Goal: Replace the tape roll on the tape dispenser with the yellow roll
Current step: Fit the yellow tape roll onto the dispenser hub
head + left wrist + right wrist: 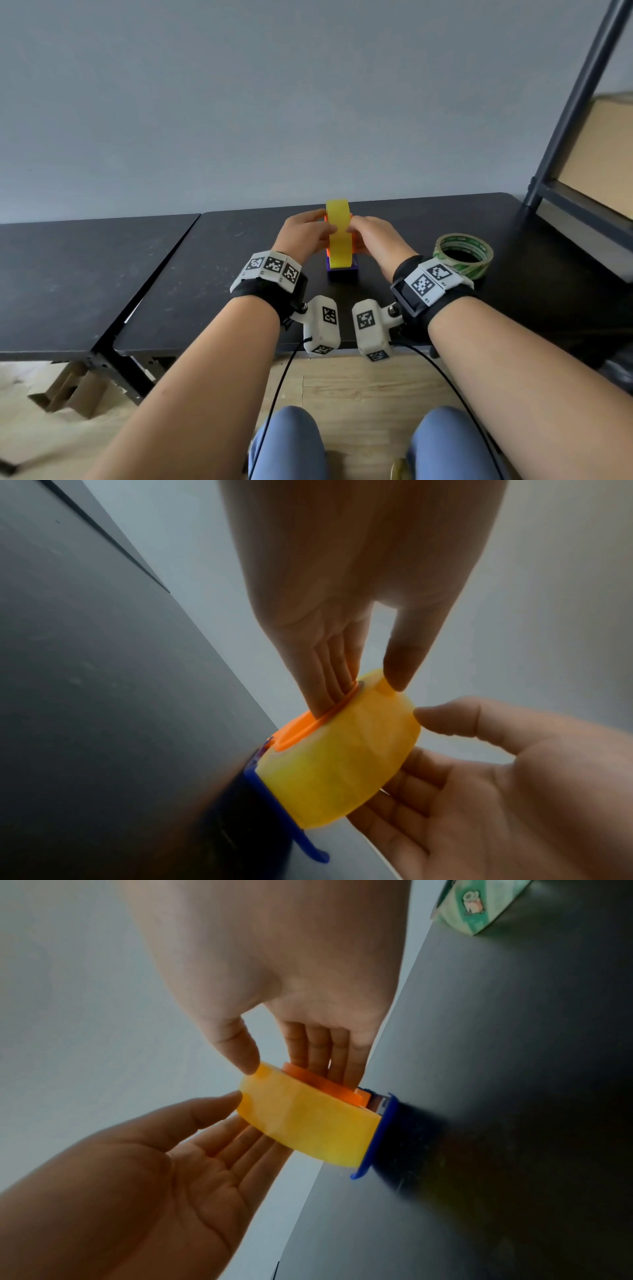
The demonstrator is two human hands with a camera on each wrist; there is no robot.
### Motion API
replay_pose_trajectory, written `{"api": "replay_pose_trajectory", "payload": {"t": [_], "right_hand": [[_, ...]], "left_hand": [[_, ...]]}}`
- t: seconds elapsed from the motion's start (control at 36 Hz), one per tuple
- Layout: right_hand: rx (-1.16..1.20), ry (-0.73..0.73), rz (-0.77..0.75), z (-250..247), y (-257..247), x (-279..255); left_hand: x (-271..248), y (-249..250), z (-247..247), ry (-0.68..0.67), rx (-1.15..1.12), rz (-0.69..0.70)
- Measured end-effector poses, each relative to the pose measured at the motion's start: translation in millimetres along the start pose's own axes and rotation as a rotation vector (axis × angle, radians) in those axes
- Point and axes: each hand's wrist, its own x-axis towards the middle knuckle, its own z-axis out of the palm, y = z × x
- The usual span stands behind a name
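Note:
The yellow roll (338, 236) stands on edge on the orange hub (298, 729) of the tape dispenser, above its blue base (342, 274). My left hand (322, 233) is at the roll's left side. In the left wrist view its straight fingers (329, 669) press on the hub and its thumb touches the roll's outer band. My right hand (356, 229) mirrors it on the right side. In the right wrist view its straight fingers (322, 1047) lie against the hub (322, 1085) and its thumb rests on the roll's (308, 1123) edge.
A green-printed tape roll (464, 255) lies flat on the black table (205, 274), to the right of my right wrist. A dark metal shelf frame (565, 137) with a cardboard box (603, 154) stands at the right. A second black table (68, 274) adjoins on the left.

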Motion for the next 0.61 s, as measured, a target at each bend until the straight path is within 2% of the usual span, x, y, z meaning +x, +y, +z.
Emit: {"api": "replay_pose_trajectory", "payload": {"t": [0.33, 0.61], "right_hand": [[0.009, 0.037, 0.012, 0.3, -2.9, -7.2], [-0.016, 0.022, 0.004, 0.5, -1.1, -7.6]], "left_hand": [[-7.3, 2.1, 5.0, -0.036, 0.099, 0.079], [6.1, -10.1, 9.0, 0.126, 0.126, 0.109]]}}
